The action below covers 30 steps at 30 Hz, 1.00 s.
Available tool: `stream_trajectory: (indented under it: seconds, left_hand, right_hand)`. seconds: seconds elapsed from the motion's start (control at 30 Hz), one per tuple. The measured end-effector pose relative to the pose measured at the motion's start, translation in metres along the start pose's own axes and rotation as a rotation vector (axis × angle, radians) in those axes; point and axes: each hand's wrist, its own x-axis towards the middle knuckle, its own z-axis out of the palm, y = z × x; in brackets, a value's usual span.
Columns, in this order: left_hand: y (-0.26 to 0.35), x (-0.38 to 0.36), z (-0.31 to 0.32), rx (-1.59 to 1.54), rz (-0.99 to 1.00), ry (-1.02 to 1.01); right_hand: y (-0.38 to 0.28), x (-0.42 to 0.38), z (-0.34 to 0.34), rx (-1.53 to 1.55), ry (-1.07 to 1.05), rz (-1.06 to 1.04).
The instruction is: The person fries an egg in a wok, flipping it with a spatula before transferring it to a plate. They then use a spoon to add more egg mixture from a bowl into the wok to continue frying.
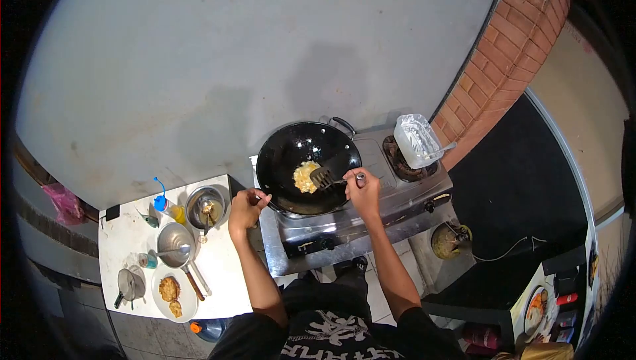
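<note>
My right hand (363,191) is closed around the handle of a dark slotted spatula (322,178). The spatula's head touches the right side of a pale yellow fried piece, perhaps egg or fritter (305,177), inside a black wok (285,154). The wok sits on the left side of a steel gas stove (364,227). My left hand (246,211) is at the wok's lower-left rim, its fingers curled in; whether it grips a handle there is hidden. A looped handle shows at the wok's upper right.
Left of the stove, a white table (228,274) bears two metal bowls (174,237), a plate (189,294) with browned fried pieces, a blue-capped bottle (161,204) and a strainer (130,285). A clear plastic container (416,140) rests over the right burner. A grey wall (199,61) stands behind.
</note>
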Motion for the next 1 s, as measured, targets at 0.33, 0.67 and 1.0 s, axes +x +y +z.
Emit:
stream_trajectory:
  seconds: [0.33, 0.67, 1.0]
  left_hand:
    - [-0.008, 0.001, -0.003, -0.070, 0.006, -0.092]
    - [-0.008, 0.003, -0.010, -0.134, 0.062, -0.146]
    - [0.003, 0.007, -0.017, -0.139, -0.080, -0.250]
  right_hand:
    - [0.023, 0.006, 0.029, 0.091, -0.009, -0.072]
    - [0.025, 0.003, 0.026, -0.196, -0.132, -0.037]
    - [0.028, 0.001, 0.026, -0.190, -0.119, -0.135]
